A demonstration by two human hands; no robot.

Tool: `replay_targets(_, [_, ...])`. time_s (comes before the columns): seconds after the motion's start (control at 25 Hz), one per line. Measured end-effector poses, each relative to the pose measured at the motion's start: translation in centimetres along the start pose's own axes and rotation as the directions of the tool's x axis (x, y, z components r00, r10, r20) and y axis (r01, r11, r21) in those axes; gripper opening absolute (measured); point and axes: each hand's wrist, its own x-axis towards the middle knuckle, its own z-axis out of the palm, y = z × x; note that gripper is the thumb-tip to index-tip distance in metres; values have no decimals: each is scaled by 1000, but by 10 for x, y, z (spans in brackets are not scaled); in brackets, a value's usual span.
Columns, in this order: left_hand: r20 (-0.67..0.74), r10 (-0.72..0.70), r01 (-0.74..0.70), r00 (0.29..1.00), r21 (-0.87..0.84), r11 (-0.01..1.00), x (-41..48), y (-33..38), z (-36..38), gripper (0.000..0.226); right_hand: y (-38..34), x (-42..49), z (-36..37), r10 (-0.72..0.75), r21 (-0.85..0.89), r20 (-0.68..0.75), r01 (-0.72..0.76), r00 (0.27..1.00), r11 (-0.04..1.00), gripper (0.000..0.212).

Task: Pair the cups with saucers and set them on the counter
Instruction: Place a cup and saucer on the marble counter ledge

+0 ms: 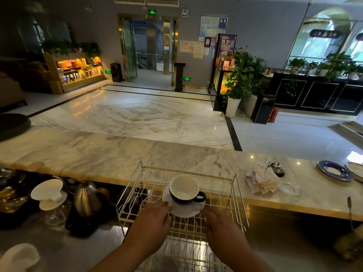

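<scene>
Cup (184, 190), saucer (184, 212) between left hand (151, 222), right hand (222, 226).

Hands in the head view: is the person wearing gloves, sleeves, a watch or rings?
No. The left hand and right hand are bare, with no gloves, rings or watch visible. Both forearms are uncovered; no sleeve reaches into the frame.

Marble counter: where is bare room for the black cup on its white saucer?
Free: the pale marble counter left of and beyond the white wire rack. Crowded: right of it, with paper slips, metal bell, glass dish, stacked blue-rimmed plates.
</scene>
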Motion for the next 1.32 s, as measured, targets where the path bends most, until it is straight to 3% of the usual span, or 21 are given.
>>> replay_targets(0.2, [197,93,-117,976,112,987,-8,8,17,57,2,-4,4,-107,-79,177,123,978,989,61])
replay_targets(0.6, [221,123,-176,967,238,955,-13,4,22,70,6,4,14,-183,-135,208,213,961,968,68])
replay_targets(1.32, [235,15,-89,972,308,947,18,-34,-4,69,-26,67,37,-181,-89,190,200,965,976,71])
